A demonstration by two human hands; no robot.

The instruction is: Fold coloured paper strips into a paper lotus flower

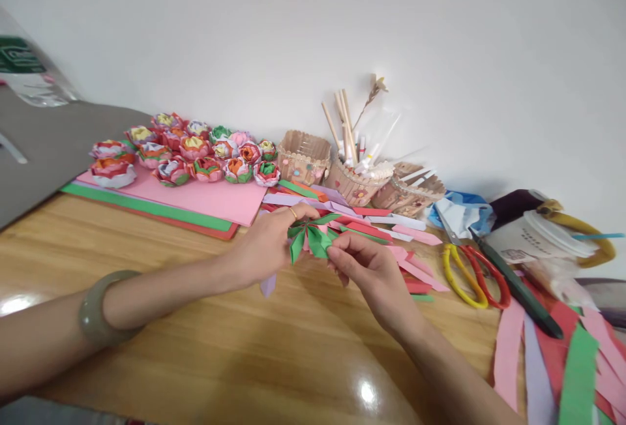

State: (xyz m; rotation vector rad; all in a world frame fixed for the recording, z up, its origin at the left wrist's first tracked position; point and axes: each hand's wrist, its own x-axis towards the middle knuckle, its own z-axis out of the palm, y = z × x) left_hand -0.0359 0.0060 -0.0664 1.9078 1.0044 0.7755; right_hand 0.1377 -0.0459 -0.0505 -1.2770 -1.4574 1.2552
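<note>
A green folded paper flower [309, 240], with some pink paper showing beneath, is held up over the wooden table. My left hand [271, 242], wearing a ring, is closed on its left side; part of the fingers is hidden behind the paper. On the right, my right hand [364, 262] pinches the tip of one green petal between thumb and fingers. Several folded paper strips [386, 219] in red, pink, lilac and green lie just behind and to the right of the hands.
Finished paper flowers [194, 146] sit on pink paper sheets [220, 197] at the back left. Stick baskets [303, 156] line the wall, one holding wooden sticks and pens. Scissors [476, 275], a dark green cutter [523, 288], a white tub [538, 237] and loose strips [577, 373] crowd the right.
</note>
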